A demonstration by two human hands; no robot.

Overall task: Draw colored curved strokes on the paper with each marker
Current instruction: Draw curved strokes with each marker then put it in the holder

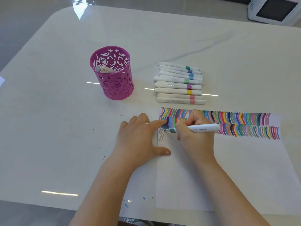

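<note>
A white sheet of paper (244, 168) lies on the table, its top filled with two rows of multicoloured curved strokes (244, 123). A third row starts at the left edge with two pale strokes. My right hand (193, 129) grips a white marker (202, 128) with a dark teal band, its tip touching the paper just right of those strokes. My left hand (140, 137) lies flat, fingers spread, pressing the paper's left edge, with the forefinger on the coloured rows. Several capped white markers (179, 84) with coloured bands lie side by side beyond the paper.
A magenta cut-out pen cup (112, 74) stands left of the marker row, with two or three markers inside. A white box with a dark screen (275, 10) sits at the far right corner. Small ink specks dot the white table (65, 111) near its front edge.
</note>
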